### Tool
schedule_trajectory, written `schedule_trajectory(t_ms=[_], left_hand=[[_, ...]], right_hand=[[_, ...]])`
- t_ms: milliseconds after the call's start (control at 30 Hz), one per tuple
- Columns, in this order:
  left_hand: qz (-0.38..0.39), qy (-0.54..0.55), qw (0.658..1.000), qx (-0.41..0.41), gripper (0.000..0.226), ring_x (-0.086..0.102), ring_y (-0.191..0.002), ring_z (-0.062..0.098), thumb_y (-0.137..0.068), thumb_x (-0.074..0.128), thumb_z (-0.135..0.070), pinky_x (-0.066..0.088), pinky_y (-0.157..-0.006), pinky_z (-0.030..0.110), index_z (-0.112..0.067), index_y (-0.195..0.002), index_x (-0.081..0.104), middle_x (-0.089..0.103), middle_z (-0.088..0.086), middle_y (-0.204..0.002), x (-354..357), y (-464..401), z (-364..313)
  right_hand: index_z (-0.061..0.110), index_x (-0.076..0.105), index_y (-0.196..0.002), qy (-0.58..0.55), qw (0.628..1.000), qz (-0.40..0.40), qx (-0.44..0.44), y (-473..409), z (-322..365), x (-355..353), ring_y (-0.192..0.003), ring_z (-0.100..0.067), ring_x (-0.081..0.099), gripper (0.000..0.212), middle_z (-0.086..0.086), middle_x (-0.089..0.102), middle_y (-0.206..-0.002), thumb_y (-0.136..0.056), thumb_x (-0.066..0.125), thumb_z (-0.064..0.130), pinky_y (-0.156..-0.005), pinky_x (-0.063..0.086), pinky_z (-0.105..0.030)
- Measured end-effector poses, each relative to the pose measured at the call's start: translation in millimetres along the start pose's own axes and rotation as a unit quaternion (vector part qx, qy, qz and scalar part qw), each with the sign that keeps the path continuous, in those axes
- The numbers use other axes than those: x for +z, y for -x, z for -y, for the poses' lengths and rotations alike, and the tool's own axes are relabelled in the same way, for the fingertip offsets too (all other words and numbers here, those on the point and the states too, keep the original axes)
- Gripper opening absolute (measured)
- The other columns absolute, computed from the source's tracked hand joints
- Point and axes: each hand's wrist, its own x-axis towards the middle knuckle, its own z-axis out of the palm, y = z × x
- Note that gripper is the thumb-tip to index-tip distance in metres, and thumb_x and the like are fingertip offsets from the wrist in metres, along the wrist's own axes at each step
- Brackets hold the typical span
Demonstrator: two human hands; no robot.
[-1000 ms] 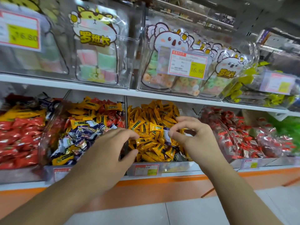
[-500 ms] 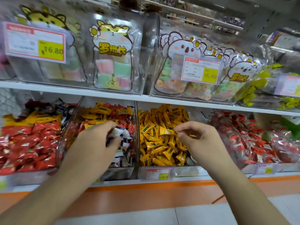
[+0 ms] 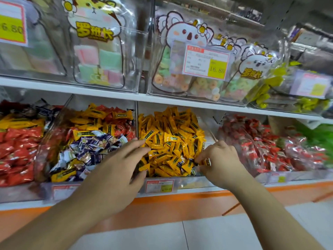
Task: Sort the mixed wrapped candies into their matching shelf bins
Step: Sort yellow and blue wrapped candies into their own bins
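A clear bin (image 3: 191, 184) in the middle of the lower shelf is heaped with yellow wrapped candies (image 3: 173, 141). Left of it stands a mixed bin (image 3: 59, 191) holding purple-and-white candies (image 3: 93, 147), yellow ones and red ones. My left hand (image 3: 115, 170) reaches over the divider between the two bins, fingers extended onto the left side of the yellow heap. My right hand (image 3: 221, 163) is at the front right corner of the yellow bin and pinches a small wrapped candy (image 3: 207, 161) with an orange and dark wrapper.
A bin of red candies (image 3: 16, 150) stands at far left, another bin of red-wrapped sweets (image 3: 270, 150) to the right. The upper shelf (image 3: 180, 101) carries clear boxes of marshmallow and ring sweets with price tags. An orange shelf base and white floor tiles lie below.
My left hand moved right from the mixed bin onto the yellow heap. My right hand dropped to the bin's front right corner and now pinches a candy. The camera drew closer.
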Motion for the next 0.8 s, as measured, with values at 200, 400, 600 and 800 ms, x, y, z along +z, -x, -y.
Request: schedule_trajectory(t_ms=[200, 400, 600, 800], left_hand=[[-0.008, -0.016, 1.0, 0.005, 0.05, 0.014, -0.151, -0.004, -0.102, 0.049, -0.046, 0.023, -0.115, 0.023, -0.044, -0.151, 0.037, 0.005, -0.036, -0.161, 1, 1, 2], [-0.005, -0.023, 1.0, 0.013, 0.039, 0.006, -0.145, -0.012, -0.102, 0.049, -0.041, 0.023, -0.113, 0.021, -0.043, -0.142, 0.047, 0.006, -0.034, -0.161, -1, 2, 0], [0.002, -0.022, 1.0, 0.012, 0.034, 0.031, -0.145, 0.004, -0.101, 0.054, -0.034, 0.037, -0.109, 0.025, -0.043, -0.134, 0.053, 0.011, -0.033, -0.161, -9, 6, -3], [-0.022, 0.006, 1.0, 0.015, 0.027, 0.041, -0.134, -0.002, -0.1, 0.057, -0.03, 0.029, -0.093, 0.006, -0.043, -0.124, 0.059, 0.026, -0.035, -0.152, -8, 4, -2]], right_hand=[[0.049, 0.07, -0.115, 0.068, 0.998, 0.018, -0.009, -6, 9, 7, -0.116, -0.014, 0.043, 0.023, 0.015, 0.068, -0.098, -0.092, 0.065, 0.049, -0.079, 0.011, -0.035], [0.043, 0.072, -0.106, 0.093, 0.996, 0.019, -0.002, -8, 12, 8, -0.114, -0.016, 0.047, 0.017, 0.012, 0.07, -0.096, -0.09, 0.067, 0.046, -0.075, 0.01, -0.036], [0.041, 0.073, -0.095, 0.056, 0.998, 0.005, -0.006, -5, 7, 6, -0.107, -0.01, 0.045, 0.009, 0.019, 0.068, -0.089, -0.088, 0.07, 0.038, -0.08, 0.013, -0.032], [0.036, 0.071, -0.076, -0.111, 0.992, -0.059, 0.024, 0, -2, -6, -0.078, -0.004, 0.063, 0.015, 0.018, 0.069, -0.075, -0.083, 0.083, 0.032, -0.09, 0.046, -0.032]])
